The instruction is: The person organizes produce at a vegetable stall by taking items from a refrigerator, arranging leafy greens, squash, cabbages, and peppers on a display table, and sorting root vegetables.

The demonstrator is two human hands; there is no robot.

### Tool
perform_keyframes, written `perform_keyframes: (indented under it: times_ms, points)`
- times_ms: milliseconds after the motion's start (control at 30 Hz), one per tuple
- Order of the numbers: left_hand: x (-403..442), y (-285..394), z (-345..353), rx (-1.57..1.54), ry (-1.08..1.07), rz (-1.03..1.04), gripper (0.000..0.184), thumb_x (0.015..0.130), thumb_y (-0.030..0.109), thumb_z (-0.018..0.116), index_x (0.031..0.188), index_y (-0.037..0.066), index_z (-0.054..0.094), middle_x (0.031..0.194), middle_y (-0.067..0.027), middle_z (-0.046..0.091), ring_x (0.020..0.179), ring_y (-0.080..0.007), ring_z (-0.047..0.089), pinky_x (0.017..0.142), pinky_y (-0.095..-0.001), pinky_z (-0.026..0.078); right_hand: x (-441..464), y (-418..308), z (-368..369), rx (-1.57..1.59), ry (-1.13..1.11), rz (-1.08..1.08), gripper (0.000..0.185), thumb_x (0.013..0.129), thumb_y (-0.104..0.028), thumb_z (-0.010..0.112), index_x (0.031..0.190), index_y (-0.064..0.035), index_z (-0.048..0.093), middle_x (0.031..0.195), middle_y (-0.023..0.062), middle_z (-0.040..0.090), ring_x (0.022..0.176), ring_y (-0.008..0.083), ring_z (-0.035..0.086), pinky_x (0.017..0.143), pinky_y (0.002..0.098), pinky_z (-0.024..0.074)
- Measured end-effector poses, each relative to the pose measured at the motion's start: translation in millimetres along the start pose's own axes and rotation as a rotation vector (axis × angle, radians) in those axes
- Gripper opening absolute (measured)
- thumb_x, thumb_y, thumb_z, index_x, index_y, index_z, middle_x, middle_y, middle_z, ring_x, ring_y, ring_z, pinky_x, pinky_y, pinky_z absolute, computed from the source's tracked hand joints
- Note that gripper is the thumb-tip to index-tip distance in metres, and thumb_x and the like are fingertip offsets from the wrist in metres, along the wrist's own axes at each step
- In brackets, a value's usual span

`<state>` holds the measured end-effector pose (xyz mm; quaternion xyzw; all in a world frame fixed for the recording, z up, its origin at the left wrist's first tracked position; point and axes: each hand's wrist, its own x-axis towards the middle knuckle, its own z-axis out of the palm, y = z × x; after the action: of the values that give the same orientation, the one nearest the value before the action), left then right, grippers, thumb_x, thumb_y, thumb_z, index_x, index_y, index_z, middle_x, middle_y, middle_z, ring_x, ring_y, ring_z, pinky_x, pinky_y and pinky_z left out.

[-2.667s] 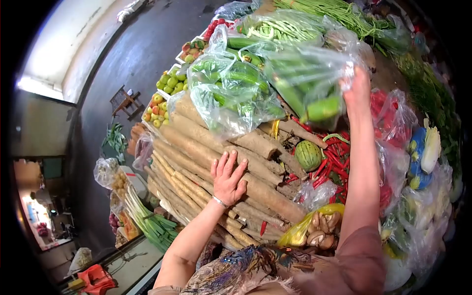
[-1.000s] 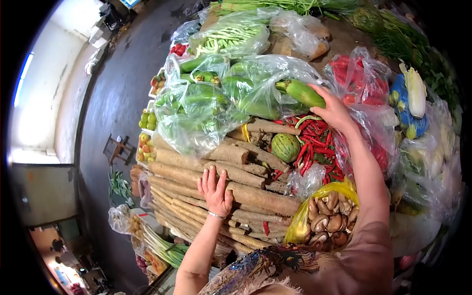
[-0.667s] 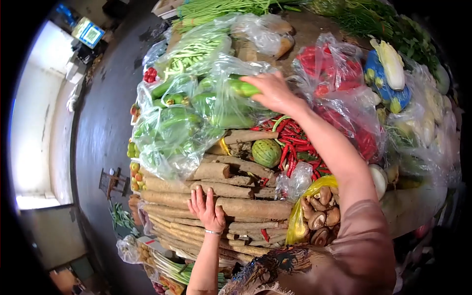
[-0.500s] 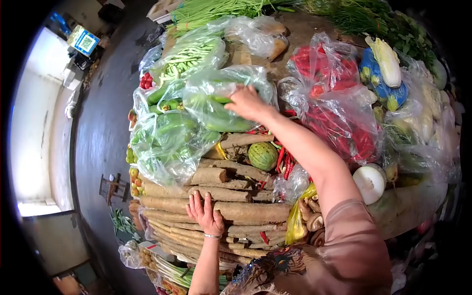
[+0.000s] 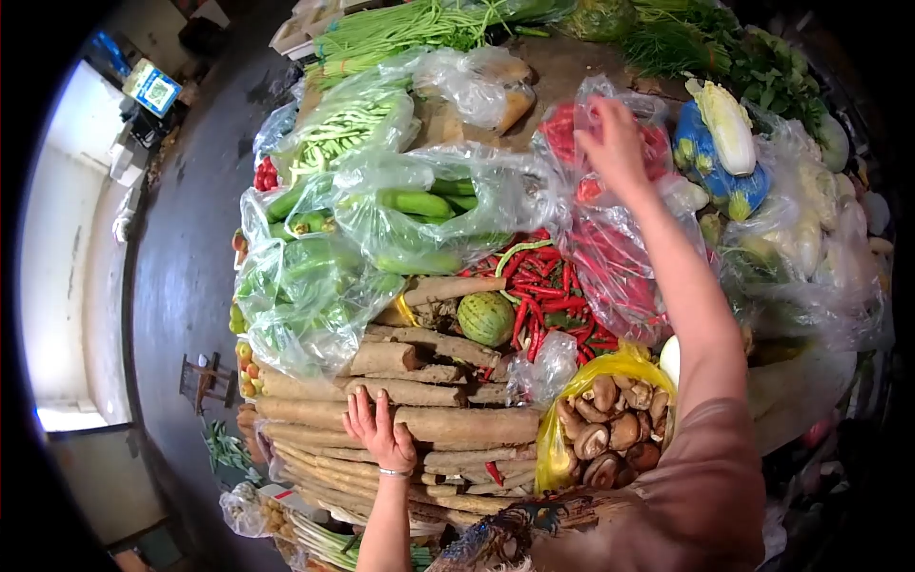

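Note:
My left hand (image 5: 379, 429) lies with fingers spread on long brown yam roots (image 5: 467, 424). My right hand (image 5: 612, 143) reaches over a clear plastic bag of red peppers (image 5: 653, 143), its thumb and fingers apart and curved close to the plastic. Whether the fingertips touch the bag is hard to make out. Left of it, another clear bag (image 5: 515, 186) lies folded open around long green gourds (image 5: 415, 203). Below my right forearm, a second bag of red peppers (image 5: 620, 276) is partly covered with plastic.
Loose red chillies (image 5: 548, 286) surround a small green melon (image 5: 486, 318). Shiitake mushrooms (image 5: 624, 429) fill a yellow bag (image 5: 553, 453). Green beans (image 5: 348, 129) lie at the back left, a Chinese cabbage (image 5: 724, 133) at the back right. The floor (image 5: 186, 257) runs along the left.
My right hand has moved right, from the gourd bag to the red pepper bag. The gourds are now uncovered, and more chillies and mushrooms show. My left hand stays on the yams.

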<state>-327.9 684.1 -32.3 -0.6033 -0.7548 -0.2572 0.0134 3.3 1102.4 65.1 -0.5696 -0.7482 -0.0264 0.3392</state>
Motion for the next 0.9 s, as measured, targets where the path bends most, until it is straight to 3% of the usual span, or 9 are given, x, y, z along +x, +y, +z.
perform_keyframes:
  times_ms: [100,200,267,333,367,467,533,733,900]
  points:
    - [-0.6,-0.3,0.9,0.015,0.005,0.006,0.05,0.098,0.036,0.031,0.134,0.009,0.053,0.147,-0.0184,0.04,0.137,-0.0367,0.033,0.114,-0.0493,0.011,24.6,52.4,4.1,-0.073,-0.109,0.29,0.095,0.074,-0.026,0.078,0.147,-0.0007,0.023,0.13,0.0273,0.048,0.125,0.0383,0.046,0.103,0.0388,0.039]
    - [0.5,-1.1,1.6,0.035,0.008,0.007,0.05,0.098,0.036,0.031,0.134,0.009,0.054,0.146,-0.0188,0.04,0.136,-0.0372,0.034,0.114,-0.0502,0.012,26.8,105.0,42.8,0.21,-0.148,0.511,0.095,0.074,-0.025,0.079,0.146,0.0005,0.022,0.128,0.0233,0.051,0.114,0.0322,0.054,0.091,0.0369,0.0474]
    - [-0.1,-1.6,2.0,0.043,-0.001,0.004,0.05,0.097,0.035,0.031,0.133,0.009,0.054,0.146,-0.0191,0.04,0.136,-0.0375,0.034,0.114,-0.0507,0.013,28.6,136.0,72.5,0.214,-0.122,0.556,0.07,0.075,-0.018,0.077,0.133,0.0011,0.043,0.114,0.0156,0.06,0.095,0.0231,0.061,0.071,0.0327,0.0511]
    - [-1.1,-2.1,2.0,0.05,-0.004,0.006,0.05,0.097,0.035,0.031,0.133,0.009,0.055,0.146,-0.0192,0.04,0.136,-0.0376,0.034,0.114,-0.0509,0.013,18.2,155.8,70.5,0.83,-0.479,0.671,0.037,0.076,-0.014,0.073,0.109,-0.0021,0.06,0.094,0.0084,0.065,0.077,0.0159,0.06,0.058,0.0286,0.0463]
    - [-0.9,-1.8,1.9,0.048,0.0,0.003,0.05,0.097,0.035,0.031,0.133,0.009,0.055,0.146,-0.019,0.041,0.136,-0.0374,0.034,0.114,-0.0507,0.013,17.2,133.0,43.8,0.859,-0.398,0.731,0.015,0.078,-0.011,0.068,0.092,-0.0051,0.064,0.074,0.0022,0.062,0.06,0.0115,0.054,0.049,0.0256,0.0388]
    - [0.9,1.4,1.7,0.04,0.011,0.0,0.051,0.098,0.038,0.03,0.133,0.009,0.055,0.145,-0.0186,0.041,0.136,-0.0368,0.034,0.114,-0.0502,0.013,26.0,136.3,21.4,0.805,-0.226,0.813,0.008,0.081,-0.012,0.063,0.087,-0.0069,0.061,0.066,0.0,0.054,0.047,0.0094,0.045,0.04,0.0253,0.0299]
    - [1.3,2.1,1.4,0.036,0.002,-0.009,0.052,0.099,0.039,0.03,0.133,0.009,0.055,0.145,-0.0185,0.041,0.136,-0.0365,0.034,0.114,-0.0502,0.012,46.7,133.5,-9.8,1.152,-0.274,0.859,0.011,0.085,-0.012,0.056,0.076,-0.008,0.052,0.063,0.0008,0.046,0.044,0.0106,0.037,0.038,0.0257,0.0264]
    - [1.5,3.0,0.3,0.048,0.006,-0.017,0.055,0.099,0.043,0.028,0.131,0.008,0.055,0.145,-0.0193,0.041,0.136,-0.0367,0.034,0.114,-0.0511,0.014,146.2,126.9,-19.5,1.173,0.053,0.785,0.016,0.089,-0.012,0.048,0.076,-0.0032,0.049,0.062,0.0079,0.049,0.047,0.017,0.045,0.04,0.03,0.035]
    - [1.8,3.3,2.4,0.06,-0.013,-0.026,0.058,0.099,0.046,0.027,0.133,0.008,0.054,0.145,-0.0188,0.041,0.137,-0.0366,0.033,0.114,-0.0507,0.014,209.6,148.6,-28.2,1.138,0.307,0.639,0.017,0.092,-0.015,0.044,0.091,0.0,0.053,0.071,0.0104,0.06,0.051,0.0197,0.057,0.043,0.0323,0.0439]
